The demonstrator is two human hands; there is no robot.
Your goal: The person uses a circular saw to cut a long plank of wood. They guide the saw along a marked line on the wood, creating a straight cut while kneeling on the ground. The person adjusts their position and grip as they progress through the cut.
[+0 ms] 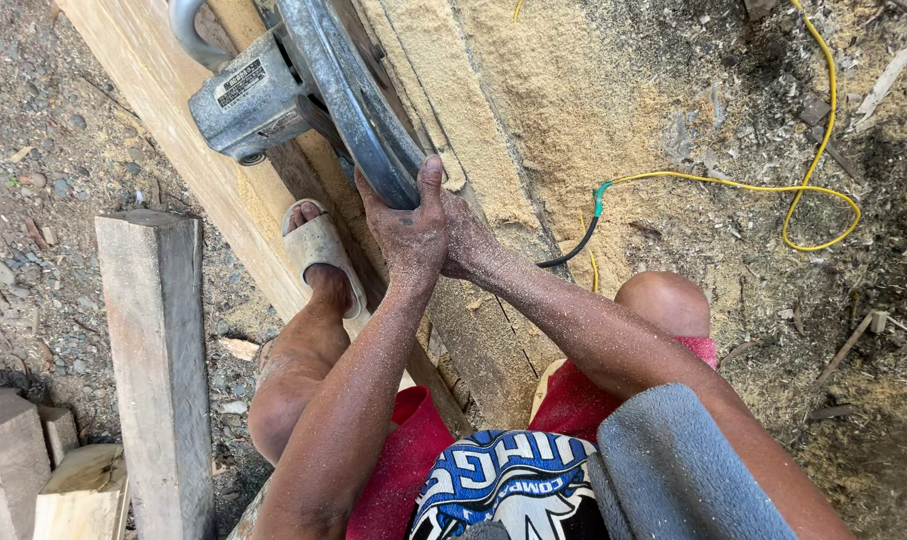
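Head view: left hand (405, 228) and right hand (465, 240), pressed together, clasp one circular saw (303, 85); one yellow cable (808, 190) lies right, three timber blocks (33, 470) left.

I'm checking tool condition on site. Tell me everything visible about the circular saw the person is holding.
The circular saw is grey, worn metal dusted with sawdust. It has a boxy motor housing with a label plate at left, a curved blade guard running diagonally, and a looped handle at the top edge. It rests tilted on a long pale plank. The left hand wraps the guard's lower end, and the right hand sits just behind it. The blade itself is hidden.
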